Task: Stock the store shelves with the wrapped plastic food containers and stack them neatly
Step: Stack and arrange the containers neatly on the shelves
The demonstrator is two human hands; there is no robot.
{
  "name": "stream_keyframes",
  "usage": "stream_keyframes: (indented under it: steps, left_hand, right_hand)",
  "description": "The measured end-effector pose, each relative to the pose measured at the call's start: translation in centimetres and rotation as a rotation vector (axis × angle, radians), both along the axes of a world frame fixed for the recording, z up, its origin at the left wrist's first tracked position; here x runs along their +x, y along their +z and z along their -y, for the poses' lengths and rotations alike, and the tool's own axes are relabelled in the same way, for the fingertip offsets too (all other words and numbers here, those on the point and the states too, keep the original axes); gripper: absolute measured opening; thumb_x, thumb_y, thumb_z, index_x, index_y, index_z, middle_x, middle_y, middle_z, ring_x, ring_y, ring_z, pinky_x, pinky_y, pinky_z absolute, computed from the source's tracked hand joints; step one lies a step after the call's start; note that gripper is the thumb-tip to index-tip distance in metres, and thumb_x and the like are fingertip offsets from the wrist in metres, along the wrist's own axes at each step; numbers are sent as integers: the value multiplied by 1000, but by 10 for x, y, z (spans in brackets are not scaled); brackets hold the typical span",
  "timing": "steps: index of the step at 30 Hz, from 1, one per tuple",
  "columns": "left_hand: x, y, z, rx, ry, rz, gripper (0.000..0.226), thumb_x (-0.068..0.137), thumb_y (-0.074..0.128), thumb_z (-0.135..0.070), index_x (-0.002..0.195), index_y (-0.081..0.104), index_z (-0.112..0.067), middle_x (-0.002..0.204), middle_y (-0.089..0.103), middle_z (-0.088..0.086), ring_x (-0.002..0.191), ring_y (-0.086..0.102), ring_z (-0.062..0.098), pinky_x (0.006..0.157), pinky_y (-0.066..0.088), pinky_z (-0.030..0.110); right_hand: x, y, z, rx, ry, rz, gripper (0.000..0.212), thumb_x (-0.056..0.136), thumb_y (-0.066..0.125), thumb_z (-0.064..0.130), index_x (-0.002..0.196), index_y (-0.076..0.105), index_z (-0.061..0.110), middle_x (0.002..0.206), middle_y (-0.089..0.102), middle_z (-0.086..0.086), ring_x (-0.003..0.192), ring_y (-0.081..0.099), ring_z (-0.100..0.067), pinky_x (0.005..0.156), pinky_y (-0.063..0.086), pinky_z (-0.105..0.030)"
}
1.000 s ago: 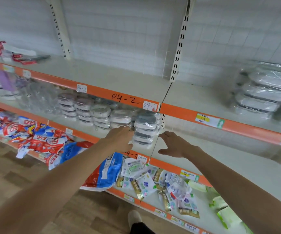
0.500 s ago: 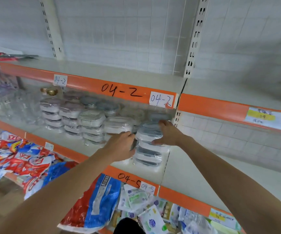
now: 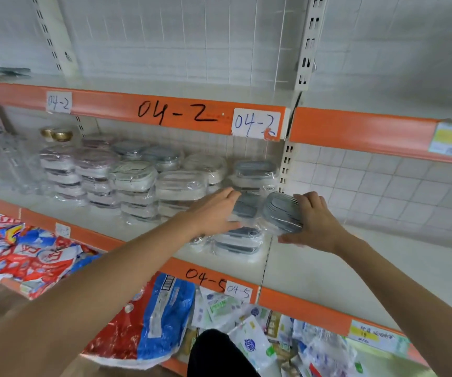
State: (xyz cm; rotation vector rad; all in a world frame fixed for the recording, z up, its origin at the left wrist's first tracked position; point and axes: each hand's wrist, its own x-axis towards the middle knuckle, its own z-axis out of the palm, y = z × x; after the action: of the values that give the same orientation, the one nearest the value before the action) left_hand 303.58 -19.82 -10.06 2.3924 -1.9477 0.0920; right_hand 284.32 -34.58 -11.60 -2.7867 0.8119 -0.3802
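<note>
1. Far left of the middle shelf (image 3: pixel 116 227): clear glassware (image 3: pixel 4 164), blurred, then rows of wrapped container stacks (image 3: pixel 135 191) running toward the shelf's right end. Not my concern this step.
2. My left hand (image 3: pixel 214 213) lies with straight fingers against the left side of the front stack (image 3: pixel 237 240), which stands at the front right corner of the shelf, beside the slotted upright (image 3: pixel 284 170). No curl round anything; it only steadies.
3. The stack's top pack looks split: one grey-lidded piece (image 3: pixel 246 205) lies flat by my left fingertips, and a second grey-lidded container (image 3: pixel 280 212) is tilted on edge.
4. My right hand (image 3: pixel 314 221) holds that tilted container, fingers curled over its top rim, thumb underneath, I think; wrap glare hides the exact contact.
5. Step in hand, my guess: seat the tilted container flat on the stack.
6. To do it well: keep the left palm as a stop, rotate the container level before lowering, line its corners up with the lids below, and do not push right, where the shelf edge and upright gap are close.
7. Slick wrap could let the pile slide; release slowly.
</note>
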Motion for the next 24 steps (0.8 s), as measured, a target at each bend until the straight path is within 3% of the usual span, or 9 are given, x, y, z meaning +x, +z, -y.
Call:
stream_keyframes:
  steps: [4, 7, 11, 14, 18, 21, 24]
  left_hand:
    - [0, -11, 35, 188, 9, -36, 105, 80, 57, -65, 151, 3, -11, 159, 4, 0, 144, 14, 24, 112, 27, 54]
    - [5, -17, 55, 286, -18, 28, 113, 78, 58, -67, 151, -5, -6, 159, -3, 6, 146, 4, 26, 119, 12, 46]
    - [10, -20, 67, 314, 12, 10, 114, 80, 59, -62, 150, -11, -6, 159, -10, 11, 146, -6, 27, 120, 2, 45]
    - [5, -17, 66, 291, 5, 29, 108, 80, 62, -59, 151, 2, -5, 157, 7, 13, 144, 6, 30, 119, 8, 45]
    - [-6, -17, 51, 158, -44, 202, 94, 75, 63, -65, 136, 28, -3, 130, 31, 9, 123, 30, 27, 106, 27, 41]
    - [-14, -26, 35, 90, -98, 214, 101, 70, 63, -71, 136, 28, -3, 127, 31, 8, 116, 32, 22, 105, 31, 35]
    - [-27, -25, 7, 109, -112, 216, 108, 69, 63, -71, 142, 22, -3, 134, 27, 9, 124, 29, 22, 108, 25, 33]
  right_hand:
    - [-40, -21, 7, 21, -91, 18, 105, 59, 83, 49, 141, 31, 7, 128, 33, -9, 121, 29, -24, 104, 29, -31]
    - [-53, -33, 14, 24, -146, 2, 107, 59, 82, 50, 141, 30, 6, 129, 32, -9, 123, 30, -25, 107, 28, -32]
    - [-57, -46, 17, 36, -169, -61, 105, 61, 80, 54, 141, 29, 8, 128, 32, -8, 122, 30, -24, 106, 30, -31]
    - [-56, -54, 15, 52, -179, -97, 103, 63, 77, 56, 140, 28, 9, 128, 32, -7, 120, 31, -24, 103, 32, -30]
    - [-54, -59, 5, 80, -201, -124, 99, 64, 76, 56, 138, 30, 10, 128, 32, -7, 119, 32, -24, 101, 33, -29]
    - [-54, -56, -7, 98, -191, -177, 97, 64, 74, 60, 136, 31, 11, 127, 32, -6, 119, 33, -23, 101, 34, -29]
    - [-56, -47, -26, 94, -164, -239, 96, 65, 72, 63, 135, 32, 12, 127, 34, -6, 118, 34, -22, 101, 35, -30]
